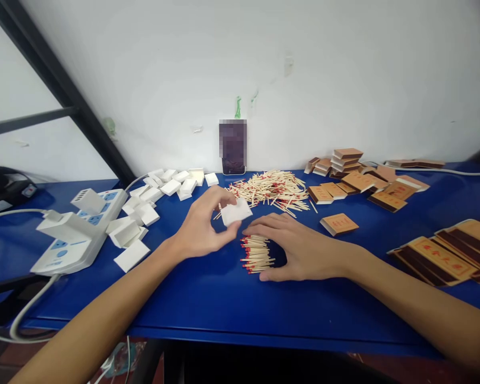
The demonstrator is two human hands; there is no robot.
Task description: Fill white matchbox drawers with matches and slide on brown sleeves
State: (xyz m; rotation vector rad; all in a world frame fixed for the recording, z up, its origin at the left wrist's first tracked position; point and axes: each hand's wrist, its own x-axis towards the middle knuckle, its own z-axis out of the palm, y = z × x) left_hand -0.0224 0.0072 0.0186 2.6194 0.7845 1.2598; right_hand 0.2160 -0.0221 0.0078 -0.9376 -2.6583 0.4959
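My left hand [206, 221] pinches a small white matchbox tray [235, 212] between thumb and fingers, tilted above the blue table. Just right of it, my right hand [290, 245] curves around a neat row of matches [257, 255] lying on the table. Its fingertips rest at the far end of the row and the thumb at the near end. These matches lie side by side, most of their red heads toward the left. Behind both hands spreads a loose heap of matches [272, 189].
White matchbox trays [132, 258] lie scattered at left, beside a power strip [84, 229] with plugged-in adapters. Orange-brown matchbox sleeves [360, 181] are piled at back right, with flattened ones [436, 261] at far right. A phone [234, 149] leans on the wall.
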